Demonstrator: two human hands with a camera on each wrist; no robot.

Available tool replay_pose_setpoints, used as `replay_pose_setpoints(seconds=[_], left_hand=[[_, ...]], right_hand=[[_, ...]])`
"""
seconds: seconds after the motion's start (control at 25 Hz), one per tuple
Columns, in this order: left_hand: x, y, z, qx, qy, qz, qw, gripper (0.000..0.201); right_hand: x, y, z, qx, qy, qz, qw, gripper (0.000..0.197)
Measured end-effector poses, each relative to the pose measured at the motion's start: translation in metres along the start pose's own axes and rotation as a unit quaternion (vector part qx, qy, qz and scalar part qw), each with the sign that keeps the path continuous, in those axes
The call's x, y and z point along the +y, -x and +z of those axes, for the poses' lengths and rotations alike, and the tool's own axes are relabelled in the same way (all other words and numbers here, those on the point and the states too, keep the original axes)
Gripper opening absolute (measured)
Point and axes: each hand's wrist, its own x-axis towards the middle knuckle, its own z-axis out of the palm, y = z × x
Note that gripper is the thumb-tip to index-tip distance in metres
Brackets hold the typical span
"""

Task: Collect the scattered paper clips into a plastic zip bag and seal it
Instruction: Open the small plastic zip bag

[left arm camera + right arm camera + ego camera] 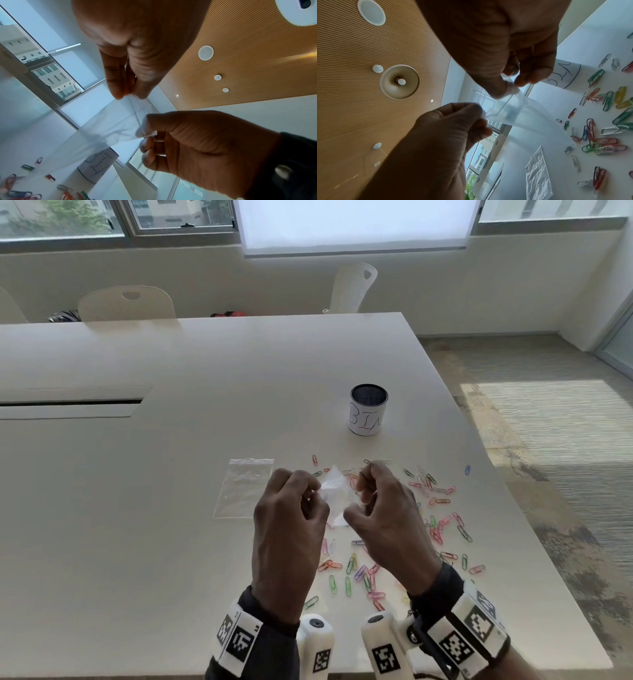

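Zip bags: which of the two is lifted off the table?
The zip bag pinched between left hand and right hand; the other bag lies flat, untouched.

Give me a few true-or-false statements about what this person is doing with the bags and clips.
1. Both hands pinch one clear zip bag. True: left hand, right hand.
2. A second bag lies flat on the table. True.
3. The paper clips are already bagged. False: they lie scattered on the table.
4. The cup marked BIN lies tipped over. False: it stands upright.
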Motion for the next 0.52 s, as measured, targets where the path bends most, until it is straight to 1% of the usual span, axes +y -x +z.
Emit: replay_pose_setpoints(seconds=[0.12,0.28,0.4,0.52], left_hand=[[-0.005,-0.001,-0.006,0.008,-0.002,-0.003,1.000,0.017],[-0.018,-0.006,-0.021,0.028,-0.031,-0.010,0.999,0.015],[-0.032,-0.011,-0.034,0.056,-0.059,-0.029,0.996,0.016],[-0.040,-0.015,-0.044,0.078,-0.080,-0.039,0.993,0.016]], right_hand=[[-0.004,-0.002,-0.003,-0.008,-0.012,-0.010,1.000,0.023],[-0.007,-0.014,-0.007,-0.044,-0.032,-0.007,0.999,0.019],[0.004,-0.036,-0.011,-0.063,0.000,-0.011,0.998,0.017],[0.020,-0.070,-0.002,-0.096,0.037,-0.029,0.994,0.008]])
